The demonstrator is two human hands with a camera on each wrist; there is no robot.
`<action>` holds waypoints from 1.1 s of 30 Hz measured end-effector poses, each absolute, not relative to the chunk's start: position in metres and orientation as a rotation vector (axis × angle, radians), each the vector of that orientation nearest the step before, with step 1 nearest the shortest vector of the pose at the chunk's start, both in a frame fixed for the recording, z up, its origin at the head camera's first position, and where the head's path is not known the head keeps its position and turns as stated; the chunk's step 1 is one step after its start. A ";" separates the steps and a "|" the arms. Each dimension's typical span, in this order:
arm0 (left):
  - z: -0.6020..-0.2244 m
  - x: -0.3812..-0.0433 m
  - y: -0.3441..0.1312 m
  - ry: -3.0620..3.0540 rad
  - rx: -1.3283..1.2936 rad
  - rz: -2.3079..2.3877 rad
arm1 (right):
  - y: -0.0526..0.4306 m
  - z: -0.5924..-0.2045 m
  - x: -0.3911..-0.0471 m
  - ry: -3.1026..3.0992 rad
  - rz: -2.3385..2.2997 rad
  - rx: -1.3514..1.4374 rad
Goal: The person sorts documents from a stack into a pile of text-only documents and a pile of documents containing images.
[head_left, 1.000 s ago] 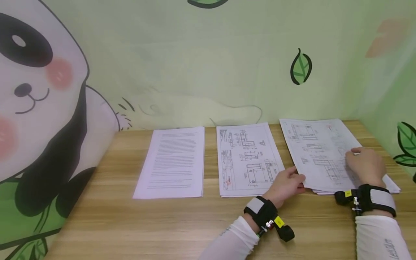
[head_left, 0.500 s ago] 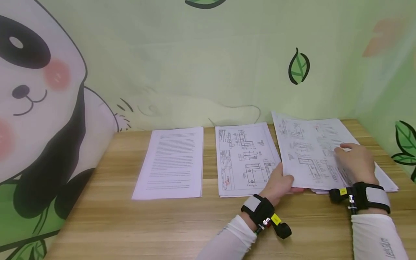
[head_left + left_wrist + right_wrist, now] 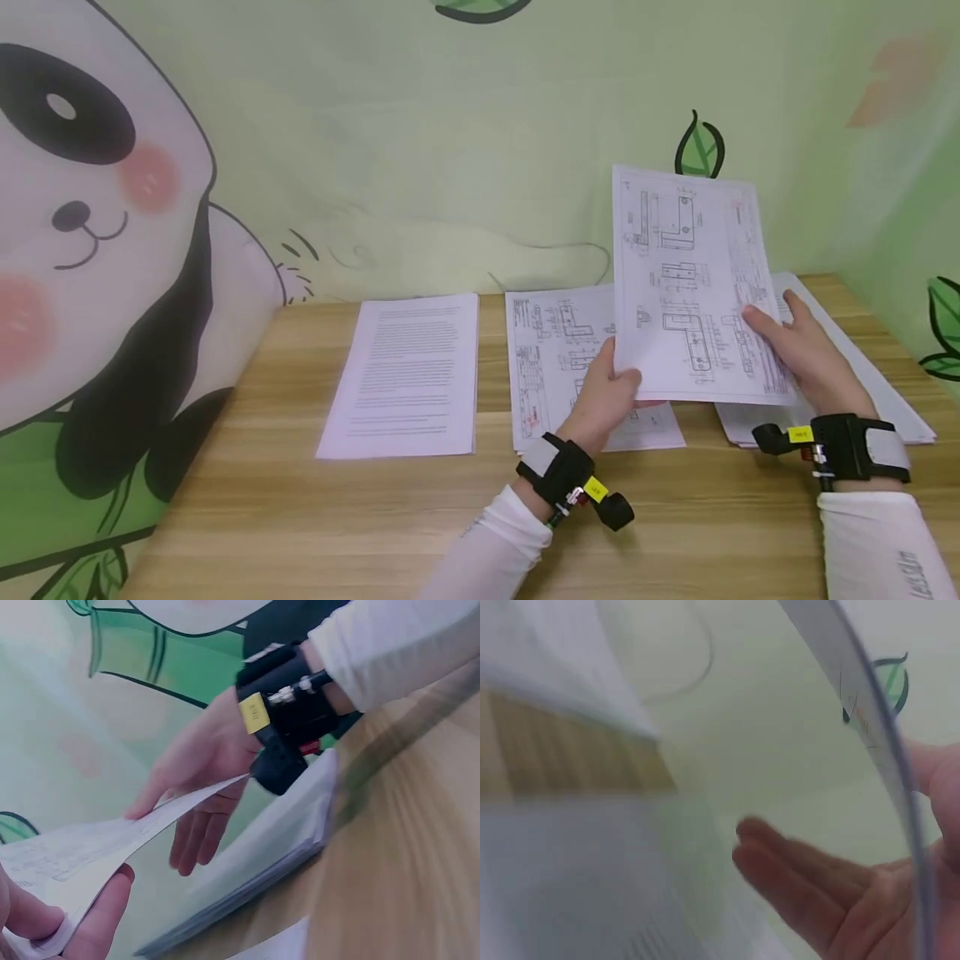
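My left hand (image 3: pixel 603 400) pinches a drawing sheet (image 3: pixel 682 283) by its lower left corner, thumb on top and fingers beneath, as the left wrist view also shows. The sheet is lifted and tilted up, printed with part drawings. At its right edge, my right hand (image 3: pixel 817 358) has its thumb over the printed face. In the right wrist view its straight fingers (image 3: pixel 802 885) stand apart from the paper's back. Below that hand lies the right paper stack (image 3: pixel 892 408). The middle drawing stack (image 3: pixel 536 367) is partly covered by the raised sheet and my left hand.
A stack of text pages (image 3: pixel 405 375) lies on the left of the wooden table (image 3: pixel 375 533). Behind the table hangs a green backdrop (image 3: pixel 420 150) with a panda and leaves. Each wrist wears a black strap with a camera.
The top drawing sheet has come off the right stack, up and slightly left, and now tilts toward me. My left hand moved left with it; my right hand's fingers have spread from a curled pose.
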State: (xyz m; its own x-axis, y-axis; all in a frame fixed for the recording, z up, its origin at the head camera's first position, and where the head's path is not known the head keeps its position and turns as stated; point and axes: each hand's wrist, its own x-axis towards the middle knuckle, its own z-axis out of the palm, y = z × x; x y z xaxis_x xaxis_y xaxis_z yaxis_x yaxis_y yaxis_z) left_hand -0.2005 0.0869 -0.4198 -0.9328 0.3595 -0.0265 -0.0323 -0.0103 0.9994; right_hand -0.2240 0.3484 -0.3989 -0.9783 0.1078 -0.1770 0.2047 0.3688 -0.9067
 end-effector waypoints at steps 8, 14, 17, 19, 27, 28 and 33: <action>-0.403 -0.205 0.045 2.032 0.496 2.030 | 0.313 -0.377 -0.220 2.025 -2.214 0.021; -0.396 -0.212 0.011 2.091 0.429 1.984 | 0.282 -0.371 -0.217 2.126 -2.156 -0.033; -0.394 -0.218 -0.004 2.104 0.359 1.972 | 0.270 -0.372 -0.217 2.195 -2.117 -0.030; -0.393 -0.223 -0.013 2.116 0.322 1.973 | 0.264 -0.373 -0.217 2.241 -2.086 -0.028; -0.398 -0.237 -0.039 2.272 0.211 1.907 | 0.251 -0.382 -0.219 2.476 -1.846 0.001; -0.400 -0.238 -0.041 2.289 0.197 1.880 | 0.249 -0.384 -0.220 2.503 -1.806 0.016; -0.407 -0.242 -0.051 2.340 0.146 1.699 | 0.242 -0.393 -0.225 2.592 -1.608 0.017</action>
State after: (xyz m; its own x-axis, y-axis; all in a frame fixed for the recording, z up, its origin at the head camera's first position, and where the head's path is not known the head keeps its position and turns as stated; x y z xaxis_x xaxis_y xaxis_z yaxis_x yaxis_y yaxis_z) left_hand -0.2425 -0.0512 -0.4069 -0.9648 0.2233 -0.1391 -0.0632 0.3166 0.9464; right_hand -0.2248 0.2424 -0.3932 -0.9958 -0.0383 -0.0833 0.0576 0.4451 -0.8936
